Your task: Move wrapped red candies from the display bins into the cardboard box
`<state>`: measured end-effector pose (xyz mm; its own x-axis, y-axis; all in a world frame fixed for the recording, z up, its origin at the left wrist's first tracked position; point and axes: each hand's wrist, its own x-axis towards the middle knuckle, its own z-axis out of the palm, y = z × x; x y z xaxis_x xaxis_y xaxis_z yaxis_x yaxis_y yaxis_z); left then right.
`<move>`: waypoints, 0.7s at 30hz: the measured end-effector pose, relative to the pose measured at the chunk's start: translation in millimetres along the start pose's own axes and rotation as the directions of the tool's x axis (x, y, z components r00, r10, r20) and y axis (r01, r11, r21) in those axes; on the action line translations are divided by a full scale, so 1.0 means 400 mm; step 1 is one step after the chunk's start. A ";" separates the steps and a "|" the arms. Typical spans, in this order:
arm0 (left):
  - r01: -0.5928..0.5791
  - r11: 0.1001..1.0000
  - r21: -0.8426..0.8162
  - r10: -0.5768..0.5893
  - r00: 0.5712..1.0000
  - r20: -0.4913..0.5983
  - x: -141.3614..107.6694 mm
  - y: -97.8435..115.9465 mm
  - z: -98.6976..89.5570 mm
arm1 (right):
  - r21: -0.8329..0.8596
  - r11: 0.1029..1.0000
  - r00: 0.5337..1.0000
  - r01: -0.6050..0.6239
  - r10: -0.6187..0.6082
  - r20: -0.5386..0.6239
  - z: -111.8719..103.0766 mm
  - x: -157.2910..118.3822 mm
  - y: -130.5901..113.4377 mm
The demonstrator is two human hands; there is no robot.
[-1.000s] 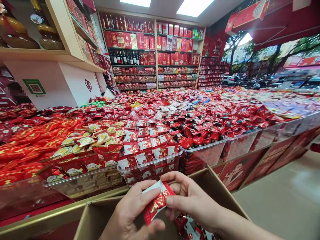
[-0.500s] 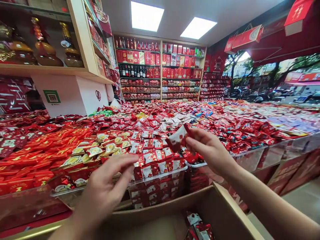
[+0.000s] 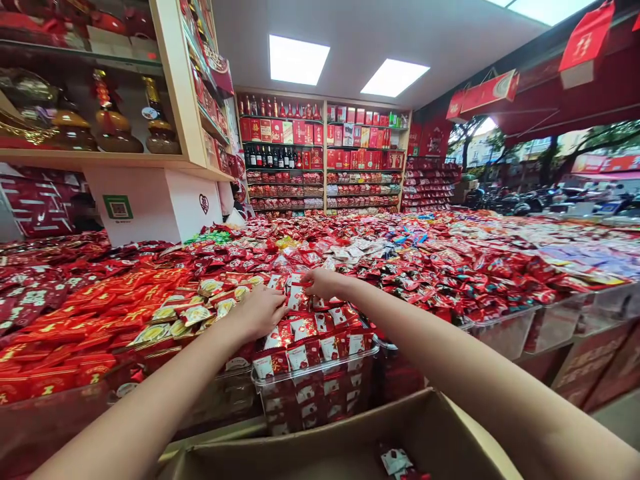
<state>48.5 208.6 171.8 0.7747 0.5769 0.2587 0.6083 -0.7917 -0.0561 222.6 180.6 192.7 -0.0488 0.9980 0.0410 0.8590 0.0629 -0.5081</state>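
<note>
My right hand (image 3: 324, 284) reaches over a clear plastic bin (image 3: 320, 368), its fingertips closed on a small red and white candy packet (image 3: 297, 297). To its left, my left hand (image 3: 259, 311) lies low over the same bin with its fingers apart, touching the packets at the bin's left side. Rows of matching red and white packets (image 3: 303, 330) fill the bin. Below, in front of me, stands an open cardboard box (image 3: 305, 443) with a few similar packets (image 3: 396, 460) inside.
Red packets (image 3: 110, 293) heap up on the left, beside gold-edged ones (image 3: 195, 313). More bins (image 3: 505, 330) of sweets line the right. A shelf cabinet (image 3: 190, 133) overhangs the left side, and stocked shelves (image 3: 320, 153) stand at the back.
My right hand has moved left and forward, bringing the packet from mid-air down onto the bin's packets. My left hand has moved forward from above the box's edge to the bin.
</note>
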 end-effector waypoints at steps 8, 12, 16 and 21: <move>-0.023 0.995 0.097 0.019 0.999 0.034 -0.015 -0.001 -0.014 | -0.159 0.976 0.988 0.148 -0.152 -0.009 0.005 -0.008 -0.011; -0.032 0.991 0.128 0.032 0.999 0.004 -0.013 0.001 -0.022 | -0.182 0.953 0.964 0.242 -0.258 -0.066 0.014 -0.009 -0.014; -0.019 0.993 0.121 0.028 0.997 -0.072 -0.030 0.025 -0.057 | -0.161 0.951 0.934 0.262 -0.292 -0.204 -0.006 -0.048 -0.017; -0.003 0.994 -0.107 -0.024 0.966 -0.256 -0.167 0.130 -0.083 | 0.149 0.894 0.905 0.422 -0.405 -0.131 -0.038 -0.267 0.012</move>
<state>22.6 122.1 183.4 0.6897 0.5255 0.4982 0.5840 -0.8104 0.0463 239.7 74.2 198.9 -0.3252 0.8761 0.3560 0.6715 0.4790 -0.5654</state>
